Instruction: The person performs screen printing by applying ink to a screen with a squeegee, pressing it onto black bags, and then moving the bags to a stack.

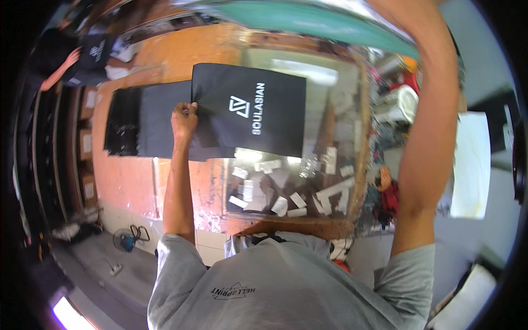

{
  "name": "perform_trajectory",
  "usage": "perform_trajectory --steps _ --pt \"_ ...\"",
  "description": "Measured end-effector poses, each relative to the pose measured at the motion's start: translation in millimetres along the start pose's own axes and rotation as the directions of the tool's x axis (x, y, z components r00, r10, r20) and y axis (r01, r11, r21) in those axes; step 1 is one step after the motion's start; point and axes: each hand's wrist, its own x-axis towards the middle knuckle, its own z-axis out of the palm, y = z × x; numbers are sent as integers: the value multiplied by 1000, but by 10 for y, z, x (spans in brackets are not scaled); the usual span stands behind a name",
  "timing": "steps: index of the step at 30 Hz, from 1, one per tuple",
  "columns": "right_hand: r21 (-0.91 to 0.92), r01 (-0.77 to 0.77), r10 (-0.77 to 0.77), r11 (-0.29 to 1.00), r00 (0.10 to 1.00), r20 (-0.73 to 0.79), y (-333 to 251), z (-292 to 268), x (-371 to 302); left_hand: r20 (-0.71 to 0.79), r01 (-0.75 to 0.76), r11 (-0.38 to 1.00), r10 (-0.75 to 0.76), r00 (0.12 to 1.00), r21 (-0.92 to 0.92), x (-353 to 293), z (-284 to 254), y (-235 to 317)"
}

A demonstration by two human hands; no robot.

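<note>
Remote feed: I've got the L hand (185, 118) pinching the black printed sheet (280, 110) at its left edge, thumb vs. fingers; prob. held there b/c it leaves the white print untouched. Sheet's mostly over the see-through panel (345, 104), left side overlapping the dark stack (162, 113) on the wooden table (129, 181); I'd guess the stack's set there for quick L-side reach. R hand (396, 14) is cut off at the top, arm stretched up by the green-edged frame (308, 23); can't tell if its fingers grip or are loose. White strips (248, 191) dot the panel nearer the torso, purpose unclear. Far L, a co-worker's hand (73, 56) is at another black piece (98, 49), well apart.
</note>
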Motion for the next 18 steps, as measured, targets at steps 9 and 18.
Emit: perform_trajectory --steps 9,18 --pt "-21 69 -72 997 985 -157 324 240 74 -609 67 886 259 750 459 407 -1465 -1139" --pt "109 66 -58 992 996 -72 257 245 -24 -173 -292 951 307 936 105 -1520 248 -160"
